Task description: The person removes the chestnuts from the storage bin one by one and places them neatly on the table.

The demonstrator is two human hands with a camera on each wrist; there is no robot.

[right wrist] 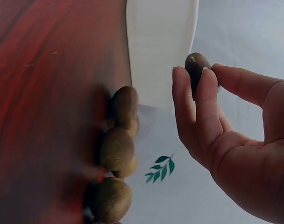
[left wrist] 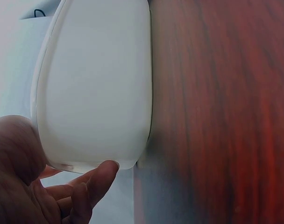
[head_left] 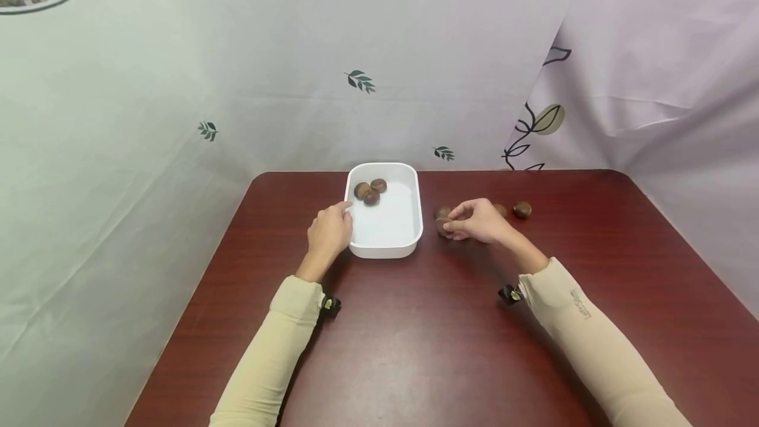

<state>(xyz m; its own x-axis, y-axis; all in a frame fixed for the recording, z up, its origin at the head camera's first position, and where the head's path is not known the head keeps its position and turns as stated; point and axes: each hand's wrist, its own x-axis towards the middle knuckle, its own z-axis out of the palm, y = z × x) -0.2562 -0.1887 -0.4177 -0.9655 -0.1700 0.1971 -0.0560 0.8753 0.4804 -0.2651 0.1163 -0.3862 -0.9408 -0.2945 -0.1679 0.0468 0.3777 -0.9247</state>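
Note:
A white rectangular container [head_left: 385, 236] stands on the table, with three brown chestnuts [head_left: 371, 198] grouped near its far left corner. My left hand [head_left: 330, 229] holds the container at its left rim; in the left wrist view its fingers [left wrist: 102, 179] bend round the wall's end. To the right of the container, my right hand [head_left: 481, 221] pinches one chestnut [right wrist: 196, 67] between thumb and fingertips, raised above the table. Several more chestnuts [right wrist: 117, 149] lie below that hand in a row, partly hidden by it in the head view.
One chestnut [head_left: 522, 209] lies at the right end of the group. The dark red wooden table [head_left: 403, 335] reaches back to a pale wall covering [head_left: 284, 84] printed with leaves. Both wrists wear small black cameras.

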